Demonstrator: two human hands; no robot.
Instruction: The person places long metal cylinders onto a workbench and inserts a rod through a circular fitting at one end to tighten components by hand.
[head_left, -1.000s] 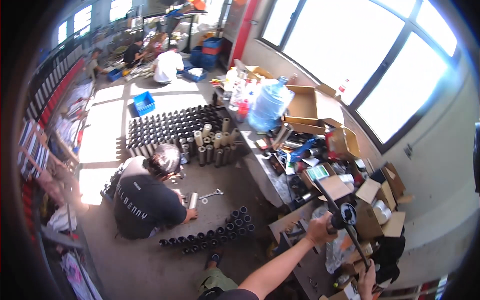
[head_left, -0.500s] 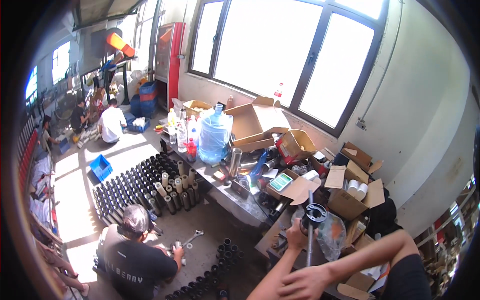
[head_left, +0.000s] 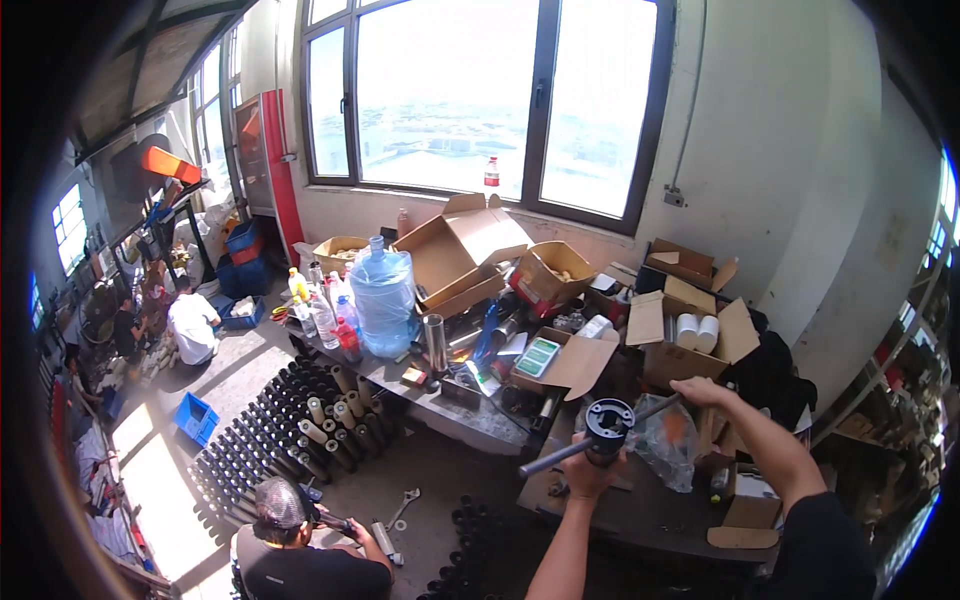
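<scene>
A black round metal fitting [head_left: 608, 432] with a ring-shaped, holed top face stands above the workbench [head_left: 640, 515]. My left hand [head_left: 592, 474] is closed round its lower part from below. A long grey metal bar [head_left: 545, 462] lies slantwise across the fitting, its left end sticking out past my left hand. At the bar's raised right end, my right hand [head_left: 700, 391] is closed on it with the arm stretched out. Whether the bar passes through the fitting or just lies over it I cannot tell. A clear plastic bag [head_left: 668, 455] lies just behind the bar.
Open cardboard boxes [head_left: 688, 352], bottles and a big blue water jug [head_left: 383, 300] crowd the bench. At lower left a person in a cap [head_left: 300, 550] works beside rows of black tubes [head_left: 285, 425]. A wrench [head_left: 404, 508] lies on the floor.
The bar has swung from upright to a slant across the fitting. My right hand has moved from beside my left forearm to the bar's right end. The view has shifted.
</scene>
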